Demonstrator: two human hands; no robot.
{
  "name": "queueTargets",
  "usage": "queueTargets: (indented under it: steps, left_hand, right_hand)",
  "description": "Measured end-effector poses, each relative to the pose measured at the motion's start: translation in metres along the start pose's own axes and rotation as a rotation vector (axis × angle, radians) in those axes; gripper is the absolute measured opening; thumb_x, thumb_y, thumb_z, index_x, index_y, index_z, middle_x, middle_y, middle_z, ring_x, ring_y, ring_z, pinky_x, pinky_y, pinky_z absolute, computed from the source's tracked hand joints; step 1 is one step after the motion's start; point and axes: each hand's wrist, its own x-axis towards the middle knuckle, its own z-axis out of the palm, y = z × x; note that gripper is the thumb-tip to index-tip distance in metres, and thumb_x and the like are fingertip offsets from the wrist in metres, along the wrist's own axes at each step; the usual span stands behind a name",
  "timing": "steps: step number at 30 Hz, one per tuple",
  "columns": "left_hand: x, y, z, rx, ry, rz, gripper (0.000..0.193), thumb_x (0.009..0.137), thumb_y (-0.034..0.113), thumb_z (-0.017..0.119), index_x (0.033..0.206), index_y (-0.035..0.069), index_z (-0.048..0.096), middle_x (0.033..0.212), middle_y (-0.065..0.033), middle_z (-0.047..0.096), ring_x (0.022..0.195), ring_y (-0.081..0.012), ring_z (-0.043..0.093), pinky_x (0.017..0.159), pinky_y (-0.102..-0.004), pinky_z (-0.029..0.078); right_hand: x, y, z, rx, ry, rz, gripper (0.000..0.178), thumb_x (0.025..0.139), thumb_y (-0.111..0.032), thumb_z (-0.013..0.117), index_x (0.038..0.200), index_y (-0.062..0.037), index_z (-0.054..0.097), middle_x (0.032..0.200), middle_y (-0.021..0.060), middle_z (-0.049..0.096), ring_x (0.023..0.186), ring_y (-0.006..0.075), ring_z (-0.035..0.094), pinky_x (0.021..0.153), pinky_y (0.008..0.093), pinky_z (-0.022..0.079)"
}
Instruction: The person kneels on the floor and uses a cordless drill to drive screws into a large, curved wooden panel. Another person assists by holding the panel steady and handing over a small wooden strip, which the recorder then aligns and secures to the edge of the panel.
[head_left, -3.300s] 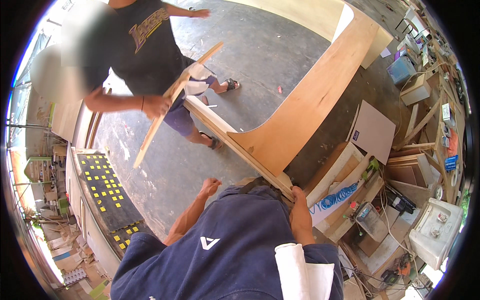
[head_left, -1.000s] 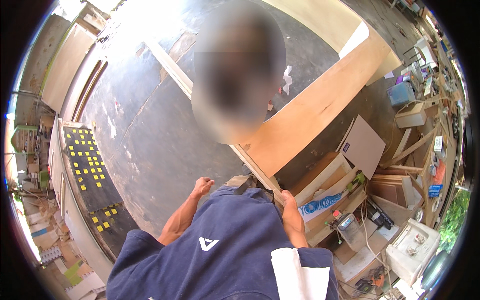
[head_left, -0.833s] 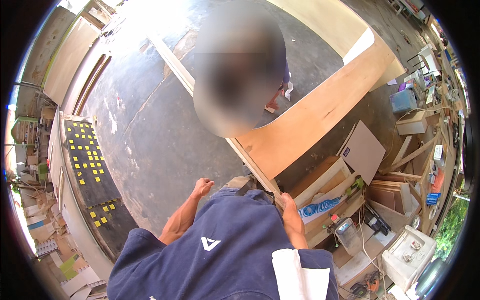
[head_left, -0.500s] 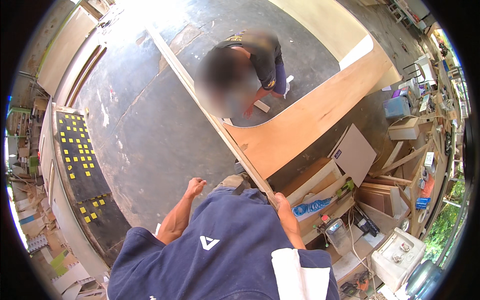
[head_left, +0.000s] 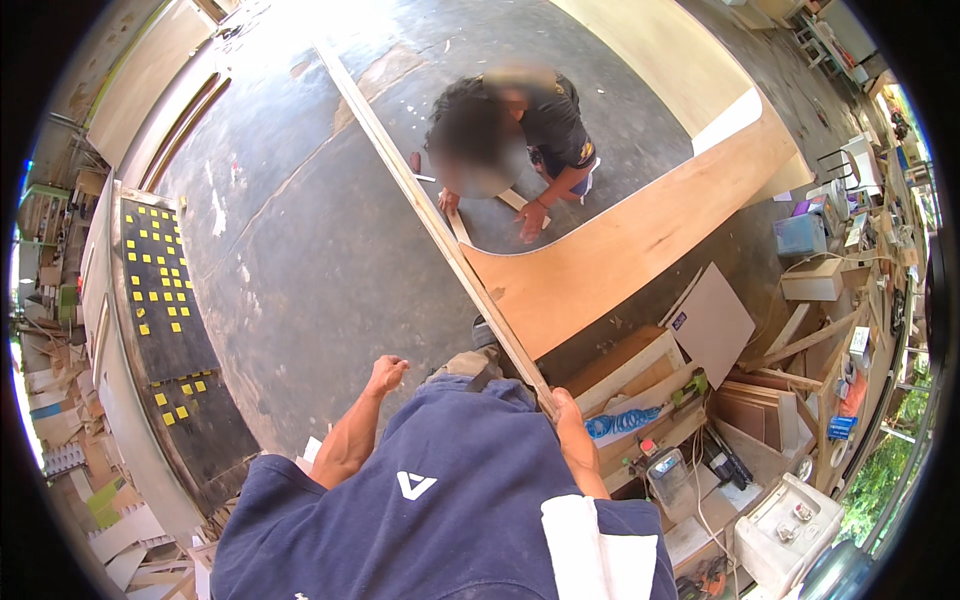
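Note:
My right hand [head_left: 568, 404] is closed round the near end of a long, narrow wooden board [head_left: 420, 190], which stretches away to the far left. A curved plywood panel [head_left: 610, 255] meets this board on its right side. My left hand [head_left: 387, 374] hangs over the floor, its fingers curled and nothing visible in them. Beyond the board a co-worker [head_left: 515, 130] crouches inside the curve of the panel, one hand at the board and the other beside a short wood block [head_left: 520, 208].
At the right stand a leaning pale sheet [head_left: 712, 318], a coil of blue hose [head_left: 622, 422] and a cluttered bench with a dirty white container [head_left: 790, 530]. A black panel with yellow squares [head_left: 158, 270] lies at the left, near stacked offcuts [head_left: 120, 540].
The co-worker has shifted right and raised a hand to the board. The board and plywood panel sit slightly further right in view. My hands keep nearly the same pose.

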Motion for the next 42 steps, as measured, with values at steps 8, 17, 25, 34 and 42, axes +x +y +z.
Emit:
queueTargets:
  steps: [8,17,25,34,42]
  left_hand:
    - [-0.023,-0.003,-0.009,-0.081,0.093,-0.018,0.032,0.09,0.03,0.064,0.101,0.002,0.076,0.1,-0.0203,0.074,0.099,-0.0295,0.07,0.087,-0.039,0.052]
    - [-0.024,-0.004,0.008,-0.263,0.113,-0.084,0.033,0.089,0.03,0.065,0.1,0.001,0.076,0.093,-0.0175,0.074,0.09,-0.0236,0.069,0.08,-0.0363,0.051]
    - [0.055,0.097,-0.059,0.071,0.113,0.265,0.036,0.087,0.03,0.063,0.103,-0.001,0.074,0.094,-0.0231,0.072,0.09,-0.0319,0.07,0.082,-0.0401,0.053]
    - [0.152,0.188,-0.142,0.55,-0.052,0.703,0.029,0.09,0.026,0.059,0.102,0.003,0.071,0.091,-0.0241,0.07,0.09,-0.0426,0.066,0.081,-0.0495,0.051]
    - [0.148,0.221,-0.098,0.612,-0.347,0.92,0.027,0.093,0.025,0.053,0.099,0.004,0.069,0.092,-0.023,0.069,0.091,-0.0434,0.065,0.079,-0.0501,0.05]
  right_hand:
    - [-0.019,-0.019,-0.008,-0.342,0.019,0.141,0.064,0.097,-0.057,0.046,0.142,-0.011,0.051,0.122,0.0049,0.053,0.121,0.0192,0.046,0.109,0.0302,0.029]
    - [-0.001,0.028,-0.031,-0.16,0.037,-0.023,0.062,0.1,-0.057,0.039,0.143,-0.013,0.049,0.125,0.0071,0.056,0.116,0.0204,0.049,0.106,0.0301,0.031]
    - [0.195,0.143,-0.045,0.273,0.376,0.037,0.057,0.093,-0.046,0.053,0.125,0.0014,0.056,0.11,0.02,0.064,0.084,0.0308,0.065,0.064,0.0403,0.053]
    - [0.228,0.206,0.002,0.792,1.011,-0.177,0.062,0.097,-0.047,0.057,0.124,0.0083,0.058,0.114,0.0226,0.065,0.076,0.0299,0.07,0.054,0.0358,0.063]
    - [0.207,0.219,0.136,0.994,1.12,-0.282,0.042,0.095,-0.035,0.059,0.111,0.0034,0.056,0.101,0.0184,0.062,0.072,0.0297,0.069,0.053,0.0382,0.06]
